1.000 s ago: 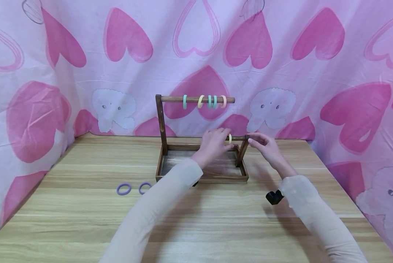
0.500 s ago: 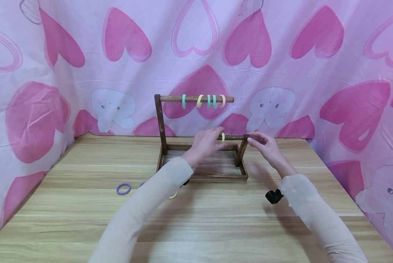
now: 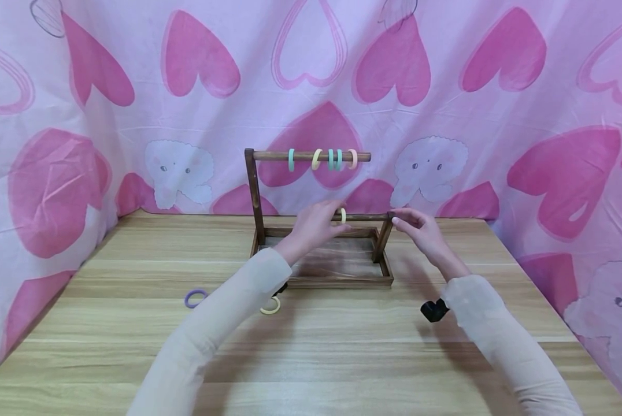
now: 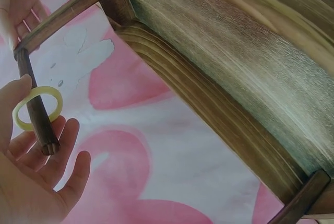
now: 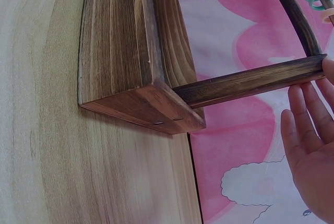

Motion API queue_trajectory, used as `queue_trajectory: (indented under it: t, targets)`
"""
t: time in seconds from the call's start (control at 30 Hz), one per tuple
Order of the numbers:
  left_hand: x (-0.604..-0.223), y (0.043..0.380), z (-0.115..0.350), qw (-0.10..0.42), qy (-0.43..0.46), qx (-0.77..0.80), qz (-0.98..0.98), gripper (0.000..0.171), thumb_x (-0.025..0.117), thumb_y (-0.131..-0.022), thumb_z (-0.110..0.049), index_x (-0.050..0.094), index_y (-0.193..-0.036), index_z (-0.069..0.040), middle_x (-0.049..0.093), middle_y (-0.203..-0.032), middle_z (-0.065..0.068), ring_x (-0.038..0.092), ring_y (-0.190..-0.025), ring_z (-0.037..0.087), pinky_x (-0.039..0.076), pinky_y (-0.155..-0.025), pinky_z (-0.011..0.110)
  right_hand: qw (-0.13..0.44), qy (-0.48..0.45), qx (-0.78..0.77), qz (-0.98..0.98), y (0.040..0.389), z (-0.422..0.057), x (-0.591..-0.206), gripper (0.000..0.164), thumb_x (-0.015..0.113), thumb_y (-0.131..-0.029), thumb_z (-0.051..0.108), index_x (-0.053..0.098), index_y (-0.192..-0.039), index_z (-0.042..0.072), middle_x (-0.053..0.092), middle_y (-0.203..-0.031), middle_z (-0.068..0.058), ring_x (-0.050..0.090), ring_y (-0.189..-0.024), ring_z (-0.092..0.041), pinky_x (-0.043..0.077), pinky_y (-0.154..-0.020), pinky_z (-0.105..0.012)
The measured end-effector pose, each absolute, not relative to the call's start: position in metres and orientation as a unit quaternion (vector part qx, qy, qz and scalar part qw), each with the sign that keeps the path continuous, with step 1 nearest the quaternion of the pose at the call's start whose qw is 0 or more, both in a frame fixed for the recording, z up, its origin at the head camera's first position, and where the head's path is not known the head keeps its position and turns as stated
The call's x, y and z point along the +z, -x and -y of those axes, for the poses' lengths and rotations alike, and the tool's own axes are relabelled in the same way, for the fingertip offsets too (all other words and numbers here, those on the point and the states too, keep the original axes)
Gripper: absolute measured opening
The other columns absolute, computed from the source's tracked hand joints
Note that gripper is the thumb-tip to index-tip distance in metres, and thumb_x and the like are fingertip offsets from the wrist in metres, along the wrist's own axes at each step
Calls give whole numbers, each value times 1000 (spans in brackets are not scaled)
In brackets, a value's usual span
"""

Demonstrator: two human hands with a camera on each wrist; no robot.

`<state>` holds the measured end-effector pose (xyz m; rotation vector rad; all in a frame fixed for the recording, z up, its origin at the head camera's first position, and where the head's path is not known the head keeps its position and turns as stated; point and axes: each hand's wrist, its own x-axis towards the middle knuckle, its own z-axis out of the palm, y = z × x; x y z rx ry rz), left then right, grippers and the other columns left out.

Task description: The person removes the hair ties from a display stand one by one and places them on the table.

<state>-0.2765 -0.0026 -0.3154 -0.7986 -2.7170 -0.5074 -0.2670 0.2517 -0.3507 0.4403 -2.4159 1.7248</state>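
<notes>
A wooden rack has a tray base, a tall upper bar and a lower rod on a short post. On the lower rod hangs a pale yellow ring. My left hand pinches that ring between thumb and fingertips; the left wrist view shows the ring encircling the rod near its free end. My right hand grips the top of the short post, thumb on one side and fingers on the other.
Green rings, a yellow ring and a pink ring hang on the upper bar. On the table lie a purple ring and a yellow ring, near my left sleeve. A pink heart-patterned cloth hangs behind.
My left hand has slid the yellow ring leftward along the lower rod, away from the post. The left forearm now covers one purple ring and uncovers the yellow one. My right hand stays put.
</notes>
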Motion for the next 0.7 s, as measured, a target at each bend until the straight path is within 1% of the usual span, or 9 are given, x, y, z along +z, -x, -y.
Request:
queue_trajectory:
  t: [0.13,0.33,0.47,0.57,0.7]
  targets:
    - [-317,277,7,130,276,-189,933,50,62,-78,-45,53,-119,-19,58,-110,-4,54,-94,12,45,-70,30,67,-143,569,807,267,-252,-351,41,57,-86,28,54,-117,0,58,-107,-3,54,-94,-10,43,-79,-22]
    - [-318,276,14,128,278,-213,928,49,62,-79,-42,54,-121,-18,56,-116,-2,52,-102,14,43,-80,31,66,-145,565,810,267,-253,-351,42,57,-86,28,53,-118,0,57,-109,-4,52,-96,-10,42,-80,-23]
    - [-318,276,19,134,277,-232,923,49,63,-79,-40,55,-121,-17,56,-116,-1,52,-103,15,42,-81,31,68,-148,565,809,267,-253,-351,41,57,-86,27,53,-118,1,58,-108,-3,53,-96,-10,43,-79,-23]
    - [-320,277,23,139,277,-251,917,49,65,-78,-38,56,-120,-15,59,-110,0,55,-94,13,44,-76,29,69,-148,565,809,267,-253,-351,41,57,-86,27,54,-117,1,58,-108,-3,53,-95,-10,43,-79,-23]
    - [-323,279,26,131,270,-293,908,52,68,-76,-34,54,-121,-11,62,-99,1,57,-82,11,45,-70,26,71,-150,569,806,268,-253,-352,40,57,-86,27,54,-116,1,58,-106,0,53,-94,-9,43,-79,-22]
